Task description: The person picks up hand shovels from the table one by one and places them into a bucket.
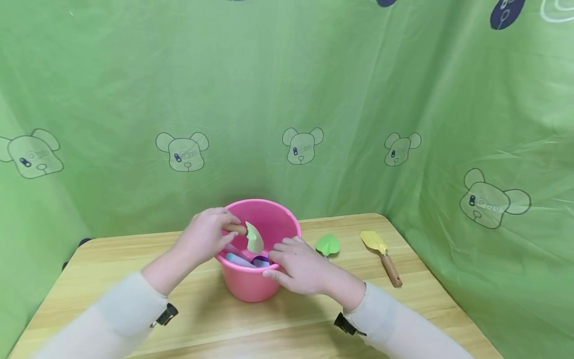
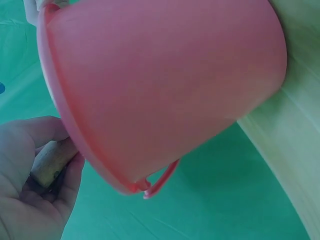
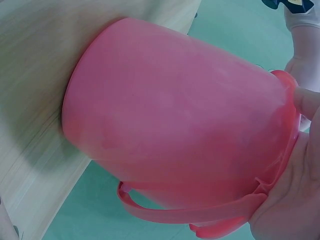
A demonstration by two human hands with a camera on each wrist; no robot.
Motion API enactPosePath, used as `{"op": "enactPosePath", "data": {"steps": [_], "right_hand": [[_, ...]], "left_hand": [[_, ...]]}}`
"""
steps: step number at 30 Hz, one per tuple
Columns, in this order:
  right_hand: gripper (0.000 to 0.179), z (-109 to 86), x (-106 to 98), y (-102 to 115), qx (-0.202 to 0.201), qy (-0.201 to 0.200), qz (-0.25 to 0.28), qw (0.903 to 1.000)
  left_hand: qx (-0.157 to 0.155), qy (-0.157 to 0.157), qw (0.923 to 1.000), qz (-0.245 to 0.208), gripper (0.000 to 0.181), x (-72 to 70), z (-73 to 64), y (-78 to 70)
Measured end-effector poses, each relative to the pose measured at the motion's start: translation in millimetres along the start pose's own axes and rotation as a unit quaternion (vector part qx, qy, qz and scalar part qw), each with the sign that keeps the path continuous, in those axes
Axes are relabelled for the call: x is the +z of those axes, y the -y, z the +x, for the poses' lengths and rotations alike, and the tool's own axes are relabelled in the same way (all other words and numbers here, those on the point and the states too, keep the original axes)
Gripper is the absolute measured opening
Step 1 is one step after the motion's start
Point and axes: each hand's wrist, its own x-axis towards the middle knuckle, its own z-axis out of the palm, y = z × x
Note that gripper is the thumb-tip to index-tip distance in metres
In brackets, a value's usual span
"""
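A pink bucket [image 1: 251, 285] stands upright on the wooden table. Over its opening, my left hand [image 1: 207, 235] holds a small hand trowel [image 1: 255, 239] by its wooden handle [image 2: 52, 162], the pale yellow-green blade tilted down inside the rim. My right hand [image 1: 299, 265] grips the bucket's right front rim, thumb outside and fingers over the edge. Inside the bucket lie a light blue piece [image 1: 239, 260] and a dark blue one [image 1: 261, 261], both partly hidden by the front wall. In the right wrist view the pink bucket handle [image 3: 190, 215] hangs down the side.
Right of the bucket lies a green trowel [image 1: 328, 244], its lower part hidden behind the right forearm. Farther right is a yellow trowel [image 1: 375, 242] with a wooden handle. A green curtain [image 1: 251, 99] with bear faces closes off the table's back and sides.
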Motion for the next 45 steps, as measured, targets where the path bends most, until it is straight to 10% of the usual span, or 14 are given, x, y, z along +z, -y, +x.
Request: {"op": "enactPosePath", "data": {"steps": [45], "right_hand": [[0.054, -1.1, -1, 0, 0.0, 0.001, 0.0, 1.0]], "left_hand": [[-0.008, 0.059, 0.9978, 0.029, 0.013, 51.0, 46.5, -2.4]]}}
